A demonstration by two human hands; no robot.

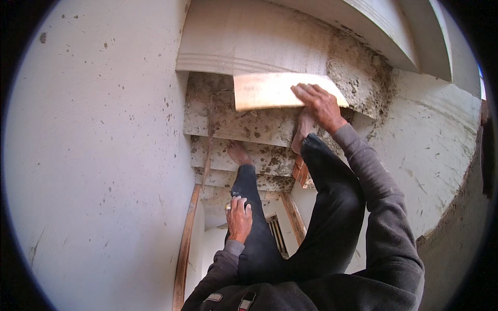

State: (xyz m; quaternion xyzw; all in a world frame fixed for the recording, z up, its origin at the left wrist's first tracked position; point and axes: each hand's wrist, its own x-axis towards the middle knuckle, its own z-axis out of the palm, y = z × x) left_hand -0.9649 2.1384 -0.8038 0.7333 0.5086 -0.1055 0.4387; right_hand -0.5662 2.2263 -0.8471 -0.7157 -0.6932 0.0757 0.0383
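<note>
The right hand [319, 106] lies flat, fingers spread, pressing a pale rectangular stone tile slab [275, 90] down onto the grey mortar-smeared stair tread [358, 72], seemingly to bed it level against the step's front edge; nothing is clamped, the palm only bears on it. The left hand [238, 217], ring on one finger, rests loosely curled on the black-trousered knee [249, 186], apparently for balance. Bare feet stand on rough, mortar-splashed concrete steps [259, 155] beside a speckled white plaster wall [104, 155]

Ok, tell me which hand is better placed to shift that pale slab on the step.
Right. The right hand already lies flat on the slab on the mortar-smeared step, while the left hand rests on the left knee, well below it.
</note>
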